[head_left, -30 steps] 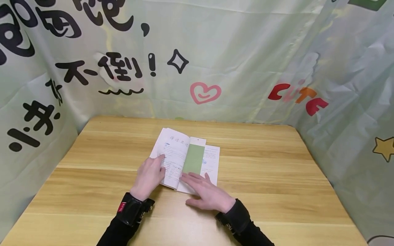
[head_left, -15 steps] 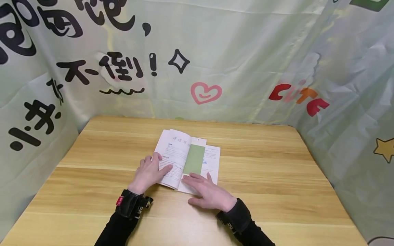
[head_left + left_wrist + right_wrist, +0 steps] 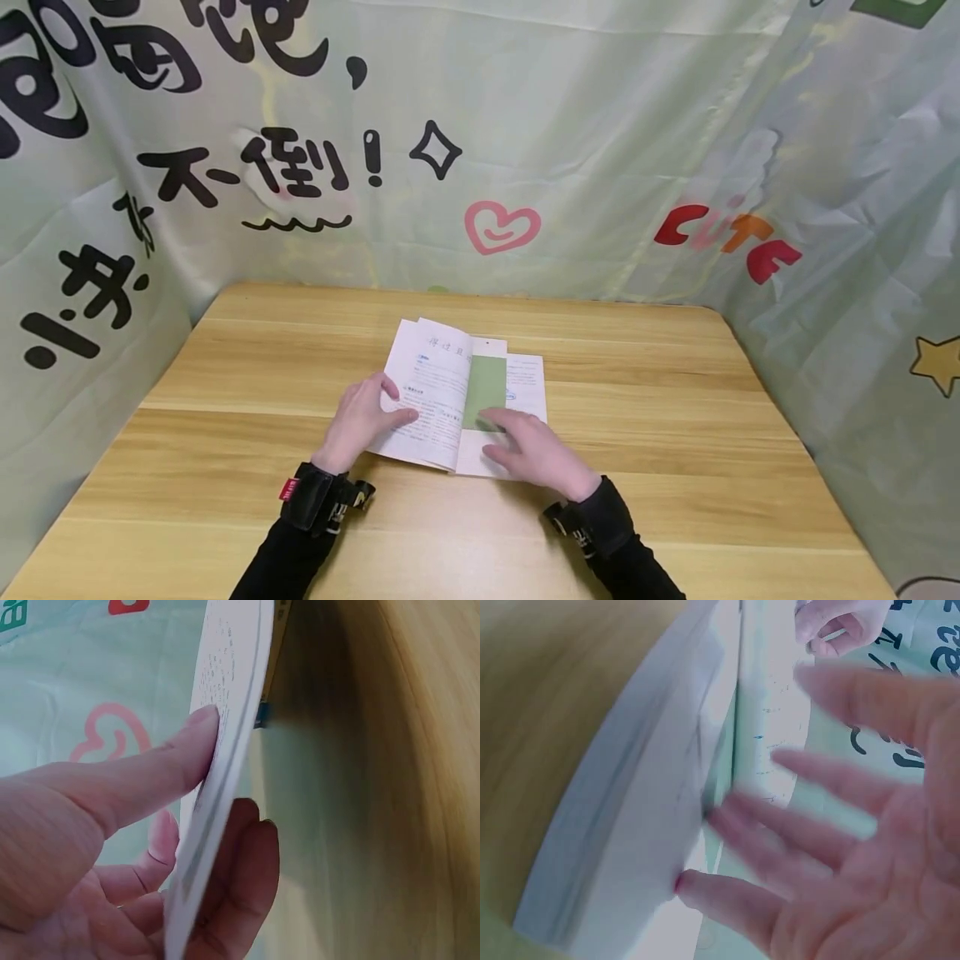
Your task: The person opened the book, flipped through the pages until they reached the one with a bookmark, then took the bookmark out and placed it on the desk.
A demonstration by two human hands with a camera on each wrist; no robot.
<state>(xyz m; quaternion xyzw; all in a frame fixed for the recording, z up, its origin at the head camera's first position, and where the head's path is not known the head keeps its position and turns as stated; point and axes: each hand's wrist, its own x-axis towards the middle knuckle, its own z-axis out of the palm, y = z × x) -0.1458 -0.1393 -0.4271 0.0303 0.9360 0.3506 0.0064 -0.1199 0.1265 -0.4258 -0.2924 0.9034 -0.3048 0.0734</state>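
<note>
An open book (image 3: 435, 396) with printed and handwritten pages lies on the table in the head view. My left hand (image 3: 356, 423) holds its left side; the left wrist view shows the thumb (image 3: 196, 746) on the page and fingertips (image 3: 255, 847) behind the book's edge. Across the right page lies a green-and-white card (image 3: 487, 385), partly under the left page's edge. Above the card's lower part is my right hand (image 3: 540, 454), its fingers spread and slightly bent. In the right wrist view a fingertip (image 3: 690, 885) meets the page, while the other fingers are blurred.
The wooden table (image 3: 637, 417) extends around the book on all sides. A pale green cloth (image 3: 585, 150) with lettering and drawings hangs behind the table and along both sides.
The book has shifted slightly right and toward the person. My left hand now has its fingers beneath the book's edge. My right hand has moved right, onto the card.
</note>
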